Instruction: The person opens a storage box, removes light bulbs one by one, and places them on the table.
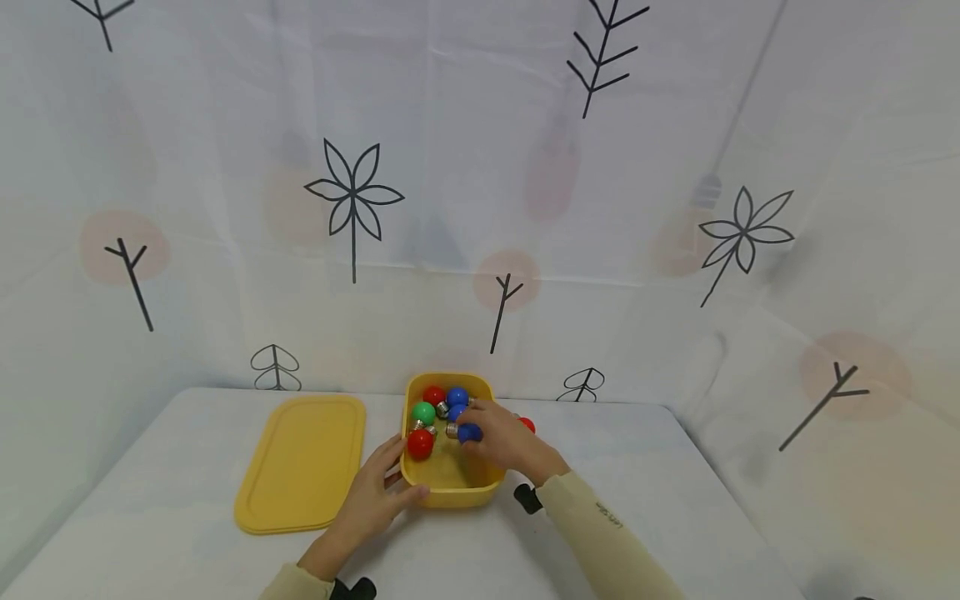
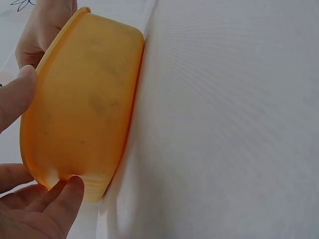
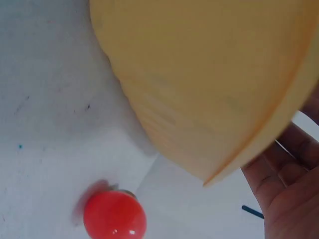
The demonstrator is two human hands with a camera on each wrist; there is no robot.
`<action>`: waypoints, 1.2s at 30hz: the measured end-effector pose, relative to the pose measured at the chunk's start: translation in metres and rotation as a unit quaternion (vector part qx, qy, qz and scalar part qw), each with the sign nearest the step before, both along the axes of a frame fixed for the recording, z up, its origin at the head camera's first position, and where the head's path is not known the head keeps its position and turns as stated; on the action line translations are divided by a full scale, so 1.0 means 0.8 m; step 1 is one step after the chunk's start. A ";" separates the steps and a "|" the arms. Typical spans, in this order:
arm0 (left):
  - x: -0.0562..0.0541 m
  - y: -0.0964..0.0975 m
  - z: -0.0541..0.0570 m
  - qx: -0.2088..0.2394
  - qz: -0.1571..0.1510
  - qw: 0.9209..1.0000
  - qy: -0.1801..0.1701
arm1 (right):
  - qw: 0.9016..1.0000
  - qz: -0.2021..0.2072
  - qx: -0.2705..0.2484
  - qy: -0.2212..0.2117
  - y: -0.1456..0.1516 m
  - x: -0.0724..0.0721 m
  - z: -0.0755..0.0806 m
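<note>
From here I see the left hand [image 1: 373,493] gripping the yellow box [image 1: 456,499]; inside it, the right hand [image 1: 504,435] pinches a blue bulb [image 1: 469,432].

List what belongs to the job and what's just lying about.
In the job:
rounded yellow plastic tub, gripped by the left hand
round blue bulb with silver metal base, in the right hand
round red, green and blue bulbs inside
probably the round red bulb outside, right of the tub

Lying about:
flat yellow rounded plastic panel, untouched, perhaps the tub's lid
</note>
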State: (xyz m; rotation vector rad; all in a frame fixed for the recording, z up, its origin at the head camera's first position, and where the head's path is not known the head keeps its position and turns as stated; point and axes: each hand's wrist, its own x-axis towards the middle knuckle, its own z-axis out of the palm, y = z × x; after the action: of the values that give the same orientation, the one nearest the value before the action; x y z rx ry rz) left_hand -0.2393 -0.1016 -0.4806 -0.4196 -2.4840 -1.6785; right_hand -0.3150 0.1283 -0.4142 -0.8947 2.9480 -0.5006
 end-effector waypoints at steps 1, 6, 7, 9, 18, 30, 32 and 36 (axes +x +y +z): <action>0.000 0.000 0.000 0.000 0.000 1.000 0.000 | 1.000 0.000 -0.001 0.001 0.001 0.000 0.002; 0.000 -0.001 0.000 0.005 0.001 1.000 0.003 | 1.000 0.008 -0.009 0.016 0.010 0.000 0.007; 0.001 -0.001 0.000 0.005 0.002 1.000 0.003 | 1.000 0.009 -0.010 0.021 0.012 -0.001 0.007; 0.001 -0.001 0.000 0.005 0.001 1.000 0.003 | 0.999 0.010 -0.011 0.030 0.018 -0.002 0.007; 0.000 0.000 -0.001 -0.003 -0.001 1.000 0.001 | 0.997 -0.011 -0.046 0.057 0.050 -0.003 0.014; 0.000 0.000 0.001 -0.005 0.000 1.000 -0.002 | 0.994 -0.062 -0.062 0.068 0.098 -0.011 0.013; 0.000 0.000 0.001 -0.002 -0.001 1.000 -0.002 | 0.994 -0.066 -0.061 0.070 0.107 -0.013 0.011; 0.000 0.000 0.001 0.001 -0.002 1.000 -0.003 | 0.993 -0.065 -0.056 0.087 0.123 -0.017 0.005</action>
State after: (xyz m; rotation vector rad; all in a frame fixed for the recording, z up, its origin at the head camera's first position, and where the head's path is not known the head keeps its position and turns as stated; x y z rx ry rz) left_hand -0.2392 -0.1016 -0.4797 -0.4217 -2.4865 -1.6867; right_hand -0.3287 0.2266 -0.4102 -0.7977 3.1801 -0.6313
